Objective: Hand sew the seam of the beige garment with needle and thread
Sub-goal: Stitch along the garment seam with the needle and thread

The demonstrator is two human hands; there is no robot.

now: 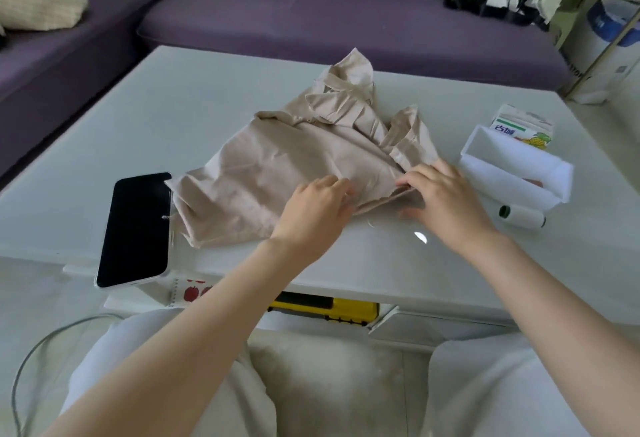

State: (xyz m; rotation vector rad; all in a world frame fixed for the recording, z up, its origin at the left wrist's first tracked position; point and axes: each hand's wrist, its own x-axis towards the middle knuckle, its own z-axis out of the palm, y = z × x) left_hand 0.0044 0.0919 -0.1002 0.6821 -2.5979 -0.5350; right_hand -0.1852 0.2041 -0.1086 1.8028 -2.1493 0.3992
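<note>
The beige garment (277, 166) lies crumpled on the white table (173, 117). My left hand (315, 208) rests on its near edge, fingers curled onto the cloth. My right hand (446, 194) pinches the same near edge a little to the right, at a fold. A short loop of pale thread (372, 223) lies on the table between the hands. A white thread spool (523, 216) lies on its side to the right of my right hand. No needle can be made out.
A black phone (136, 228) lies at the table's near left, touching the garment. A white open box (516, 173) and a drink carton (519, 128) stand at the right. A purple sofa (311, 24) runs behind the table. A yellow item (325, 310) sits under the table.
</note>
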